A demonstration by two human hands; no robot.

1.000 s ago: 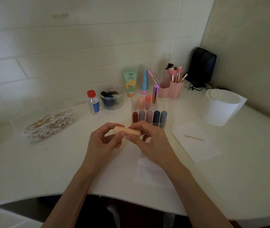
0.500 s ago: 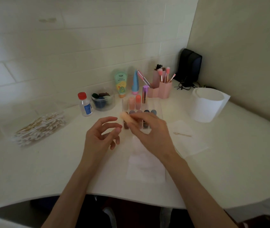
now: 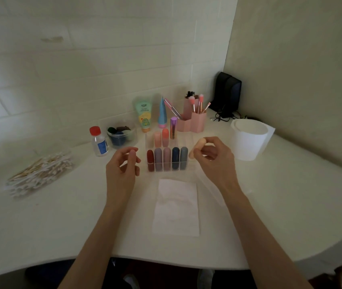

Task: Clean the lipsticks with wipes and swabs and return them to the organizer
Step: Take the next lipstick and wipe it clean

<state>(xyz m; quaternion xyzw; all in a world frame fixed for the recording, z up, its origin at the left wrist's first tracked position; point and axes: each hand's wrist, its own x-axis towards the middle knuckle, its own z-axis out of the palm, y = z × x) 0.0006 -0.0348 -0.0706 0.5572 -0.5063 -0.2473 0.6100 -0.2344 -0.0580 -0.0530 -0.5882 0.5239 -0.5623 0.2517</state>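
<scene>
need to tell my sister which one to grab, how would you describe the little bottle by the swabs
Look along the brick wall at the back of the white table. Between the heap of cotton swabs and the clear bowl of dark sponges stands a small clear bottle. It alone has a red cap and a blue label.

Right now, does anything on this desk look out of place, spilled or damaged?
Nothing looks spilled or damaged. Only the peach lipstick is out of its place: the right hand holds it tilted beside the clear organizer, where the other lipsticks stand upright. A wipe lies flat in front of the organizer.
</scene>
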